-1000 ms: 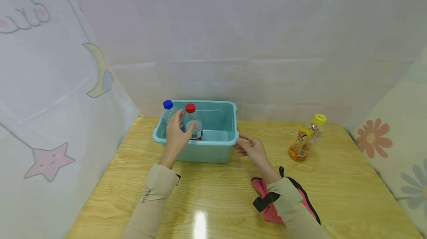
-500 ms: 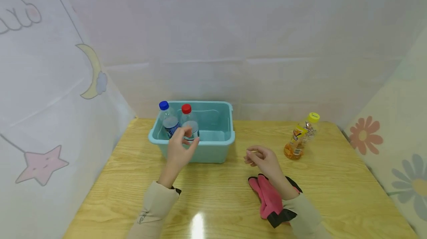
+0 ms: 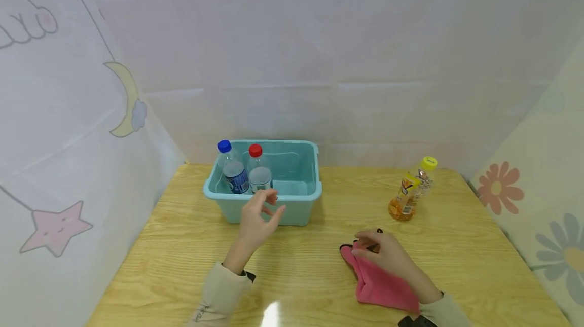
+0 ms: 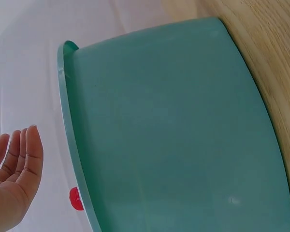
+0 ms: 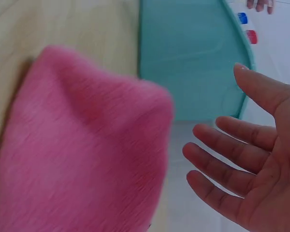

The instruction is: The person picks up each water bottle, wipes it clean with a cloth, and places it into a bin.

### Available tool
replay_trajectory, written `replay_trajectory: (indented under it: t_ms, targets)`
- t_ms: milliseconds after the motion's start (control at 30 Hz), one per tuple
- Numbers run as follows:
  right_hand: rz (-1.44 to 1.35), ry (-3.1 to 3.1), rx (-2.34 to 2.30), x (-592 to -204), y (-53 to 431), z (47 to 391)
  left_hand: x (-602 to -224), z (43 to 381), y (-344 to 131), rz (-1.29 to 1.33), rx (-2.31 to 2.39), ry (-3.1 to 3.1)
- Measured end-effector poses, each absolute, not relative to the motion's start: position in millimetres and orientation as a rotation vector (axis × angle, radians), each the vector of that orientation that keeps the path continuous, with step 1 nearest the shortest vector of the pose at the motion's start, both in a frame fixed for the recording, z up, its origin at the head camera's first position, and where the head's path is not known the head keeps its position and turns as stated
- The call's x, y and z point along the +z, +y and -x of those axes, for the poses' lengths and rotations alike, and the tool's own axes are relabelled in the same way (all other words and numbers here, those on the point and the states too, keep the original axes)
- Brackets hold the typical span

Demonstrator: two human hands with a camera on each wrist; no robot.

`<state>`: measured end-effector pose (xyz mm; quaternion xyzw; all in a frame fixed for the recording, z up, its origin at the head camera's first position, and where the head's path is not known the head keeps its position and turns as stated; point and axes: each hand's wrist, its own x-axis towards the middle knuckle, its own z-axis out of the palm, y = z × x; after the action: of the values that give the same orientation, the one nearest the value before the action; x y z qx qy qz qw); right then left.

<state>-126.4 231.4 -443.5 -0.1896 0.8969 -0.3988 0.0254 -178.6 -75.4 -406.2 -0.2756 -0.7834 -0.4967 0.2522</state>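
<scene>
My left hand (image 3: 257, 220) is in front of the teal plastic bin (image 3: 269, 211), relaxed and holding nothing; the left wrist view shows its loosely bent fingers (image 4: 33, 154) beside the bin's rim. In the bin stand a blue-capped bottle (image 3: 236, 175) and a red-capped bottle (image 3: 260, 175), side by side at the left. My right hand (image 3: 388, 253) hovers over a folded pink cloth (image 3: 383, 289) with black edging. In the right wrist view its fingers are spread apart and hold nothing, with the pink cloth (image 5: 87, 145) beside them.
A yellow-capped bottle (image 3: 410, 190) with an orange lower part stands at the right of the wooden table (image 3: 182, 246). Behind the table hangs a pale sheet (image 3: 274, 63), and printed sheets line both sides.
My left hand has drawn back from the bottles to the bin's front. My right hand has left the bin's right corner and moved down to the pink cloth.
</scene>
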Motion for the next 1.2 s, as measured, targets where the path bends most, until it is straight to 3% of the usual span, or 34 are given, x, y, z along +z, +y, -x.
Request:
replay_trajectory:
  t_ms: [233, 533, 833, 1200]
  targets:
    - [0.666, 2.858, -0.866, -466.0, 247.8, 115.3, -407.4, 172.9, -64.5, 0.823, -1.406, -2.151]
    - [0.734, 2.838, -0.736, -491.1, 251.7, 102.7, -415.0, 175.0, -39.4, 0.952, -1.419, -2.207]
    - [0.67, 2.858, -0.73, -492.8, 258.8, 90.6, -409.3, 176.1, 1.5, 1.105, -1.4, -2.268]
    - [0.57, 2.865, -0.738, -495.2, 272.4, 75.8, -403.3, 187.7, 45.8, 1.107, -1.293, -2.487]
